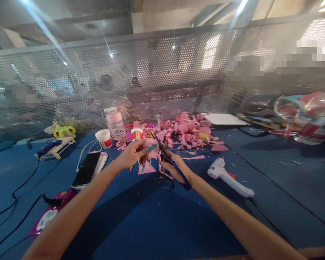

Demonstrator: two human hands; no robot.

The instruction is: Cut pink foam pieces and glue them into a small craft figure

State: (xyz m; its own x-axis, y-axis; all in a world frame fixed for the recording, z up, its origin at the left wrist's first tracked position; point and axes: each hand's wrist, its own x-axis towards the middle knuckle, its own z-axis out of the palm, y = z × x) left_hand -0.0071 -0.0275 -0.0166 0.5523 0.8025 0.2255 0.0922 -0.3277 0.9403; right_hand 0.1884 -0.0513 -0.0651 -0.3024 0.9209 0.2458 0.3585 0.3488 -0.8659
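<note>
"Count?"
"From my remote seat: one left hand (138, 151), fingers pinching one pink paper disc (151, 146) above the table; one right hand (180, 167), fingers closed around one pair of scissors (165, 155), blades at the disc's right edge. Beyond: two red-banded cups (105, 141); one phone (87, 169); pink scraps (186, 130), uncountable."
"Surface, room?"
"Blue tabletop (151, 224); perforated metal screen (162, 65) behind."
"Lettering?"
"Marks on the cup bands, too small for me to read."
</note>
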